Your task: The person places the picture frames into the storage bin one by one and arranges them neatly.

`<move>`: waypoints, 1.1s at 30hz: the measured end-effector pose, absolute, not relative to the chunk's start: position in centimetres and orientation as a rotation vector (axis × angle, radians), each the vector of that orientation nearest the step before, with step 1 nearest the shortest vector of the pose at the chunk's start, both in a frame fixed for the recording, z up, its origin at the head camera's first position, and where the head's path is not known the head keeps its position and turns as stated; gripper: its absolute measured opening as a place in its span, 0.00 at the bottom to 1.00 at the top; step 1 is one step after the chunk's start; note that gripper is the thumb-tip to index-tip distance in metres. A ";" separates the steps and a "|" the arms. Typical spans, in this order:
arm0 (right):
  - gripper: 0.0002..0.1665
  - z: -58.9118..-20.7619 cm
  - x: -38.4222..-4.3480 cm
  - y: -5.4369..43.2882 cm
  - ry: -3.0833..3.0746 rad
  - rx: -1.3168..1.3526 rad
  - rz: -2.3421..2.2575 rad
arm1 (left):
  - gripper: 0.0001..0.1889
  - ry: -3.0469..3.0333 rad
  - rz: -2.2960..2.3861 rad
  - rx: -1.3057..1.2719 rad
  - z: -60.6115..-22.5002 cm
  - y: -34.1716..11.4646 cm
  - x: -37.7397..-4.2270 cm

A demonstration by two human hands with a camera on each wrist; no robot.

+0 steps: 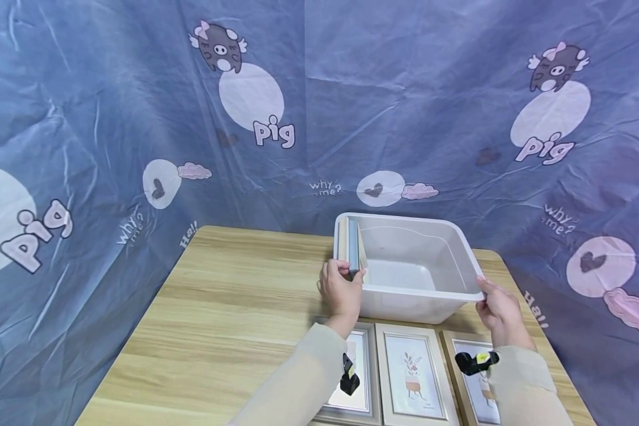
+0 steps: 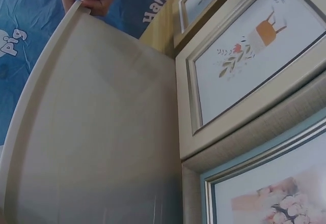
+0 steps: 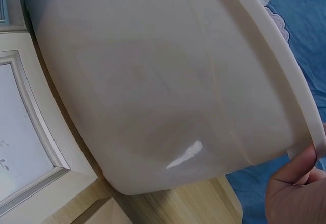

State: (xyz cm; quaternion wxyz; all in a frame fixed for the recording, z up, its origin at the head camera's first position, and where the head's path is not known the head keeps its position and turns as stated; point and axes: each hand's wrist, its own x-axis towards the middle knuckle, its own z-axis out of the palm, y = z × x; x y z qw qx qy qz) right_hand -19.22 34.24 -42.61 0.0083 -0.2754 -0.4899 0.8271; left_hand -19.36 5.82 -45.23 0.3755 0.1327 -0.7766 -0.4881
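A white plastic tub stands at the back right of the table. Along its left wall several slim panels with cream and blue edges stand upright, like picture frames seen edge-on. My left hand reaches over the near rim and pinches their near end, thumb on the right and fingers on the left. At the tub's near right corner my right hand grips the rim, thumb on top. The right wrist view shows that hand on the rim too; the panels are hidden there behind the tub's wall.
In front of the tub lie three picture frames face up: a grey one, a cream one with a plant print, and a brown one. A blue patterned cloth hangs behind and beside the wooden table.
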 end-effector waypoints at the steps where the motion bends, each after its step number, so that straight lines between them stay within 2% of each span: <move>1: 0.19 -42.6 -19.2 34.3 -1.535 -0.856 2.587 | 0.23 -1.980 -1.256 0.331 -45.3 5.8 -19.3; 18: 0.18 -42.9 -19.2 34.5 -1.559 -0.840 2.584 | 0.27 -1.833 -1.526 -0.071 -46.5 2.2 -19.7; 33: 0.17 -42.6 -19.1 34.4 -1.542 -0.840 2.600 | 0.37 -2.270 -1.755 -0.168 -48.7 -3.4 -18.8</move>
